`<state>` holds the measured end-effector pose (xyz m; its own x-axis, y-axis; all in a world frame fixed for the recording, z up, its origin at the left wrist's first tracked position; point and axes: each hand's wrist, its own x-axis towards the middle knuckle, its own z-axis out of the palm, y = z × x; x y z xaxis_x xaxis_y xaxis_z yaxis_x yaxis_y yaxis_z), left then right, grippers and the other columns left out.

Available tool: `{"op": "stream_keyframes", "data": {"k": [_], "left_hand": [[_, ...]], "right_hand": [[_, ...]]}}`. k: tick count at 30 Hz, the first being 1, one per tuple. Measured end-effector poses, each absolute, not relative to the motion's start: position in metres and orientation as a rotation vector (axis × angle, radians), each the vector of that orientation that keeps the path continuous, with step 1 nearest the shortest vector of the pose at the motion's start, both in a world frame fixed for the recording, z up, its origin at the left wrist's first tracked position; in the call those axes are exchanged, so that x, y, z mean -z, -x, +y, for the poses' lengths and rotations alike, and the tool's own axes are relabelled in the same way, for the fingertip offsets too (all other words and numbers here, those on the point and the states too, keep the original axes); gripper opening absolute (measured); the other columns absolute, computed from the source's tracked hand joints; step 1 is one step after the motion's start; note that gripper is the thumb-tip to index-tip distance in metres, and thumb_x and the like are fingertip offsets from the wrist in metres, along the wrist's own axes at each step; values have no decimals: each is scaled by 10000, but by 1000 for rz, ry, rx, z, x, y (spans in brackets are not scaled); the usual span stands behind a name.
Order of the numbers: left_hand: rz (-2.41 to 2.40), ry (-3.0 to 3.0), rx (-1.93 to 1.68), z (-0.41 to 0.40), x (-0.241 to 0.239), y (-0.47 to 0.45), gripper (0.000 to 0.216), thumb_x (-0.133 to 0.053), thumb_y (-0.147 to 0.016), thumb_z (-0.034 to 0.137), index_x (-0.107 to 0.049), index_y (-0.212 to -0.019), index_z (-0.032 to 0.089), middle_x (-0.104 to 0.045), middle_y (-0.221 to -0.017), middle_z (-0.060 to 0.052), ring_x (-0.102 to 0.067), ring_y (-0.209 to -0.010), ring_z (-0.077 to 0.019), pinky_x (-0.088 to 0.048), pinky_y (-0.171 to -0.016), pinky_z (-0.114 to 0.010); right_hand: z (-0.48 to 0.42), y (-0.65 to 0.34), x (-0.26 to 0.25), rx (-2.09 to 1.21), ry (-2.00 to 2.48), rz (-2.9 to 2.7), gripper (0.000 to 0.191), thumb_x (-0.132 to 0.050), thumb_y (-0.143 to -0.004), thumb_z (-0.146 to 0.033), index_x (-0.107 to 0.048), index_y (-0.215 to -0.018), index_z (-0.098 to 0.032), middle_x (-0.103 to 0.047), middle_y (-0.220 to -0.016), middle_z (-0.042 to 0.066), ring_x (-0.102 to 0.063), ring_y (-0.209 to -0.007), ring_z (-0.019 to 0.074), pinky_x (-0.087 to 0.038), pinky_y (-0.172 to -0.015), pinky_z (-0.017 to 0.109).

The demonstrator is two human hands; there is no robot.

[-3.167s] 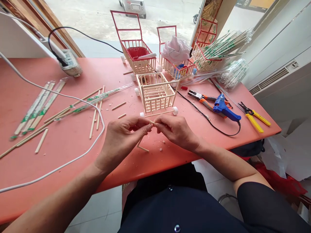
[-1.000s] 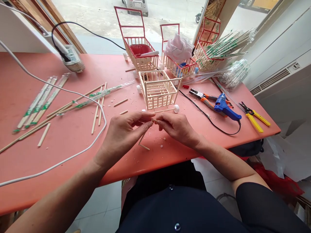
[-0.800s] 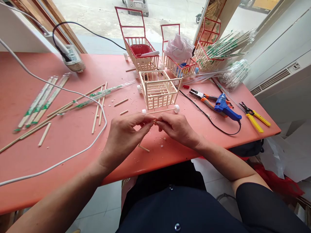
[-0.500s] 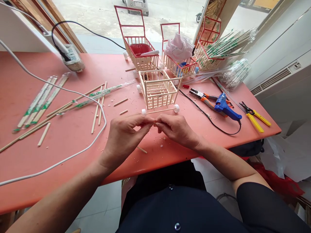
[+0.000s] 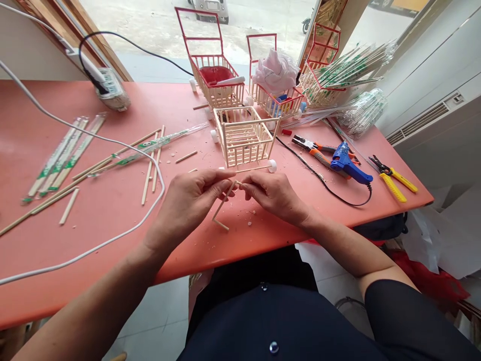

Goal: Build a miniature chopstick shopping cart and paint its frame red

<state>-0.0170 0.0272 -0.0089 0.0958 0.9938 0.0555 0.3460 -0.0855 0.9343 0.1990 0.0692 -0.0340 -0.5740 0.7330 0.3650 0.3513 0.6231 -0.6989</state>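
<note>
Between my hands is a small angled frame of thin wooden sticks [image 5: 221,207], its lower piece bent off toward the right. My left hand [image 5: 190,203] is closed around the frame's upper part. At its upper right end, my right hand [image 5: 277,196] pinches it with thumb and fingertips; the fingers partly hide that joint. Just beyond my hands stands an unpainted miniature shopping cart [image 5: 246,159] built of sticks, with white wheels. My fingers overlap the view of its front axle.
Several red-trimmed stick carts [image 5: 225,94] line the back. A blue glue gun [image 5: 347,163], pliers [image 5: 306,144] and yellow-handled wire strippers [image 5: 393,185] lie at right. Loose sticks [image 5: 148,175], wrapped chopsticks [image 5: 71,155] and a white cable [image 5: 150,210] are at left.
My left fingers have loosened and shifted slightly, and the angled stick frame now shows below them. My right hand stays nearly in place. The carts have not been moved.
</note>
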Motion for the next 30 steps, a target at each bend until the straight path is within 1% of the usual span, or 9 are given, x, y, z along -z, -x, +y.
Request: {"op": "stream_keyframes", "data": {"k": [4,7,13,16,21,25,30], "left_hand": [[1353,-1613,-959,29,11,18,258,-703,-945,421,-839,-928,202,-819,-814,-56,-750,-717,-199,-604,-715,-318],[1352,-1601,-962,29,10,16,260,-716,-932,428,-820,-862,200,-804,-779,-52,-738,-700,-191,-589,-690,-301],[1355,-1611,-967,28,8,11,260,-719,-913,438,-810,-844,205,-803,-762,-51,-752,-702,-199,-595,-720,-306],[1372,-1616,-980,27,7,8,254,-715,-909,430,-805,-825,208,-801,-747,-46,-760,-704,-206,-593,-717,-305],[1377,-1605,-990,26,7,7,239,-730,-898,417,-816,-818,209,-802,-746,-40,-763,-700,-204,-583,-699,-295],[1380,-1586,-991,26,8,7,257,-744,-883,444,-822,-819,207,-800,-740,-45,-759,-700,-210,-586,-709,-307],[1370,-1504,-987,25,2,8,260,-758,-882,436,-807,-811,191,-786,-740,-51,-747,-709,-207,-583,-693,-300]], "right_hand": [[69,-200,32,-774,890,-2204,242,-616,-1083,-266,-719,-881,-184,-786,-786,0,-643,-686,116,-450,-735,239],[69,-200,33,-776,882,-2194,247,-629,-1080,-272,-717,-868,-180,-790,-790,3,-635,-672,111,-441,-724,237],[68,-199,36,-779,911,-2203,254,-630,-1081,-292,-712,-865,-186,-784,-770,2,-617,-642,109,-407,-707,246],[66,-199,35,-770,936,-2214,255,-622,-1084,-283,-708,-865,-185,-786,-777,8,-632,-662,113,-402,-721,245],[64,-199,34,-764,914,-2222,261,-607,-1091,-282,-691,-864,-186,-781,-777,8,-658,-687,124,-417,-740,251],[66,-198,36,-764,877,-2213,267,-597,-1092,-275,-681,-852,-194,-781,-788,7,-671,-708,131,-446,-757,259],[69,-199,34,-793,861,-2197,258,-593,-1096,-293,-712,-891,-192,-799,-820,10,-678,-715,126,-471,-753,247]]}}
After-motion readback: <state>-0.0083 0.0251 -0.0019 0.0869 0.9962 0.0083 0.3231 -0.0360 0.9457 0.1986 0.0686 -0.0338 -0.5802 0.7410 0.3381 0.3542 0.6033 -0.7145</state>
